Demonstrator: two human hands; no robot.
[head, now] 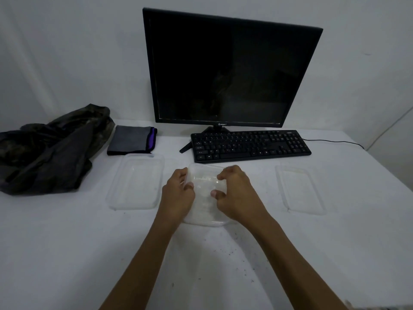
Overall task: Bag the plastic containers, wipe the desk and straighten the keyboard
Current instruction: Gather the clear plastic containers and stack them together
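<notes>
Your left hand (178, 193) grips the left edge of the clear rectangular plastic container (206, 193) in the middle of the white desk (67, 242), fingers curled over its rim. Your right hand (237, 193) clasps the right side, fingers bent over the top and thumb tucked inward. A second clear plastic container (136, 182) lies just beside it on the left, a third clear plastic tray (300, 190) well apart on the right. The crumpled black plastic bag (51, 148) sits far left, beside the folded grey cloth with purple trim (131, 140). The black keyboard (250, 145) lies slightly askew before the dark monitor (228, 70).
</notes>
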